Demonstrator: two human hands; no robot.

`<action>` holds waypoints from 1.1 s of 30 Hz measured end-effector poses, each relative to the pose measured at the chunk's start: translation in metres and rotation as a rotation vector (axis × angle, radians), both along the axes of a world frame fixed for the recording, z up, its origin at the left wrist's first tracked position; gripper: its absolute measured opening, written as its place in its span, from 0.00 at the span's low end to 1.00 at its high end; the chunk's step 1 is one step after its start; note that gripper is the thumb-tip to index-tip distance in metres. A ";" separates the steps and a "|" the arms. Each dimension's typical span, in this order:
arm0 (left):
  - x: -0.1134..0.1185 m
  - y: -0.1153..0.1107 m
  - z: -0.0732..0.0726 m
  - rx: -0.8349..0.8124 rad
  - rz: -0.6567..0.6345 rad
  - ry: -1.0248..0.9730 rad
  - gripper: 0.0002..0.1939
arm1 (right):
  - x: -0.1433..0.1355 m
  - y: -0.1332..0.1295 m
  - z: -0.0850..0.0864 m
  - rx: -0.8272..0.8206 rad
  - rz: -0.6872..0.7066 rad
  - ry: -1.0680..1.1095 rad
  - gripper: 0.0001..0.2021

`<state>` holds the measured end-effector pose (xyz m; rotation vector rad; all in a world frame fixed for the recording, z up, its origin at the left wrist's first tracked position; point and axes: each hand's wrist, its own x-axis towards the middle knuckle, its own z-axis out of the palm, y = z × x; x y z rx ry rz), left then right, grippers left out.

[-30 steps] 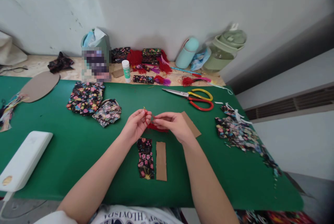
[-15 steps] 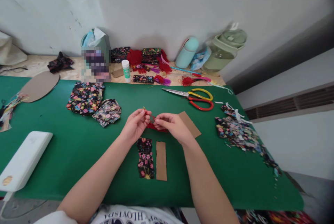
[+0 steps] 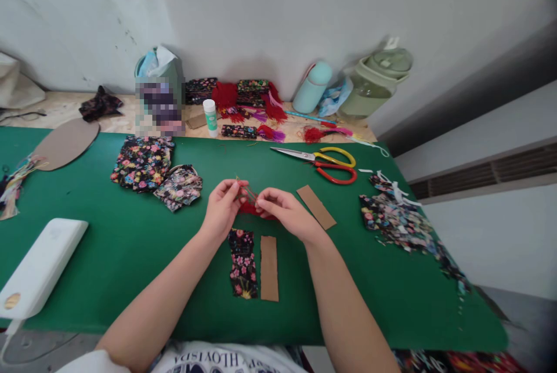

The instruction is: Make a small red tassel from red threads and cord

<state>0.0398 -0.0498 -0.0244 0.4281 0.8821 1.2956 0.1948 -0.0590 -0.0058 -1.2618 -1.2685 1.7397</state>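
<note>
My left hand (image 3: pixel 224 205) pinches thin threads near the middle of the green table. My right hand (image 3: pixel 281 207) also has its fingertips closed on these threads, which stretch across the gap between the hands. A bunch of red thread (image 3: pixel 250 208) shows under and between my fingers, partly hidden. Just below the hands lie a black floral fabric strip (image 3: pixel 242 265) and, beside it, a narrow cardboard strip (image 3: pixel 268 268). Another cardboard piece (image 3: pixel 317 207) rests by my right wrist.
Scissors (image 3: pixel 313 158) with yellow and red handles lie beyond my right hand. Floral fabric pieces (image 3: pixel 143 163) are stacked at left, fabric scraps (image 3: pixel 398 219) at right. A glue stick (image 3: pixel 210 118) stands at the back; a white power bank (image 3: pixel 41 268) lies front left.
My hands have drawn slightly apart, the left one shifting a little left. More of the stretched threads shows between them.
</note>
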 end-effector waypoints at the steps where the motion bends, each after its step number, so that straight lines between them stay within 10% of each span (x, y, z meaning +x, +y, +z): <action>1: 0.000 0.000 0.000 0.004 0.010 0.004 0.12 | 0.000 0.000 0.001 0.006 0.019 0.001 0.15; 24: -0.002 -0.001 -0.001 -0.129 -0.011 -0.052 0.13 | -0.009 -0.005 0.006 0.071 0.140 -0.096 0.08; 33: 0.000 -0.001 0.008 -0.077 -0.048 -0.172 0.11 | -0.015 -0.006 0.001 0.327 0.102 -0.409 0.07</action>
